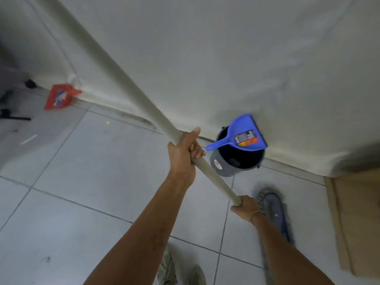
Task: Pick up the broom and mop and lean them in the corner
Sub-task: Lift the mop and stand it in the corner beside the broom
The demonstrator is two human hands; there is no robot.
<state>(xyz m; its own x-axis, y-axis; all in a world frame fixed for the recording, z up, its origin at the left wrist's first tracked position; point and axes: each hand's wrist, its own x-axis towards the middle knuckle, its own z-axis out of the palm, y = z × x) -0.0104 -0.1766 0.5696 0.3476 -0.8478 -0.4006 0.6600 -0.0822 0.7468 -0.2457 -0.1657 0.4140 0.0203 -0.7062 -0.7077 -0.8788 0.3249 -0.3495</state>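
Gripping the mop handle [115, 79], both hands are closed around it. The left hand [183, 155] wraps the pole mid-length; the right hand [244, 206] clasps it lower down. The handle slants up and away past the left hand. The mop head [275, 210] lies on the tiled floor [82, 171] just beyond the right wrist.

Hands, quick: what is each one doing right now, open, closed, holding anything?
Left hand: closed around the pale pole handle, partway up.
Right hand: closed on the same handle's lower end, above the floor.
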